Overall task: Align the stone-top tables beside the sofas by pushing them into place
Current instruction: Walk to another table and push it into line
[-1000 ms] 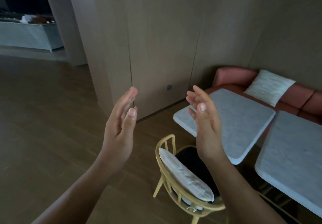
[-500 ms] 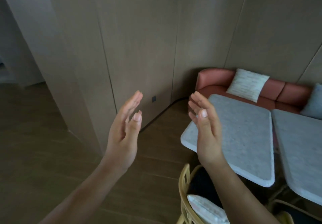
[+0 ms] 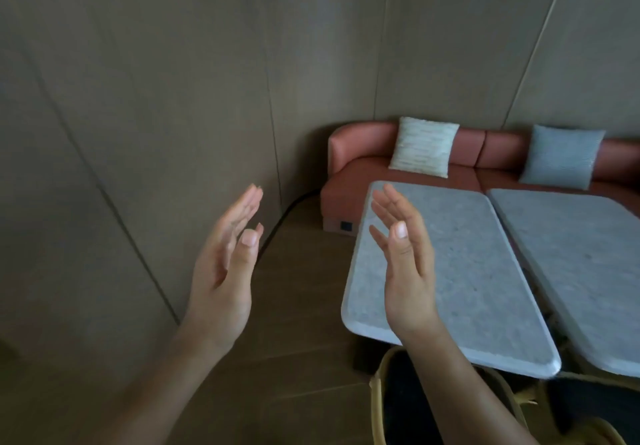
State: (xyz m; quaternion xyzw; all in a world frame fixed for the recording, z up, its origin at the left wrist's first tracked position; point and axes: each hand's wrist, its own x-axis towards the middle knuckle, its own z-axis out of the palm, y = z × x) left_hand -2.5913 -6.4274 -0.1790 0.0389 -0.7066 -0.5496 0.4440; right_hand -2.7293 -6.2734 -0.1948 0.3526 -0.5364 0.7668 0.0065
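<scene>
Both my hands are up in front of me, palms facing each other w/ a gap between, fingers straight and loose, holding nothing. Left hand [image 3: 225,271] hangs over bare floor [image 3: 304,292], near the wall panels [image 3: 156,98]. Right hand [image 3: 407,271] is in the air, seen against the left part of the near table [image 3: 485,271]; can't tell if it's touching the top, looks lifted off.

Near table: pale grey stone top, rounded corners, long side running away from me toward the sofa [image 3: 363,171]. Its far end sits just in front of the seat, close to the sofa's left end. 2nd table [image 3: 581,254], same stone top, lies just beside it on the right w/ a thin dark seam between them; the seam widens a bit toward me, so the two aren't quite parallel. 2nd table runs out of frame on the right.

Sofa is pinkish-red, back against the wall. White cushion [image 3: 424,147] leans on the backrest behind the near table, grey cushion [image 3: 561,157] further right behind the 2nd table. Small dark socket [image 3: 345,226] low on the sofa's base at the left end, dark cable [image 3: 287,212] along the wall foot beside it.

Bottom edge: curved wood chair [image 3: 377,406] back w/ dark seat, under my right forearm and tucked by the near table's close end.
</scene>
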